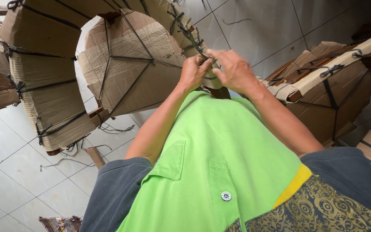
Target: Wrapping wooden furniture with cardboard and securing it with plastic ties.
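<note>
On the left, a big piece wrapped in brown cardboard (44, 81) and tied with black straps stands on the white tile floor (9, 172). Near the middle, the left hand (194, 72) is closed, pinching a knotted black strap (188, 32). Just beside it, the right hand (233, 68) curls its fingers on the same strap. Further right sits another cardboard-wrapped wooden piece (327, 86).

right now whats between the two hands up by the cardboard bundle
In the head view, a dark knotted cord runs down into the narrow gap between the left hand and right hand; both pinch it against the cardboard-wrapped piece.
</note>
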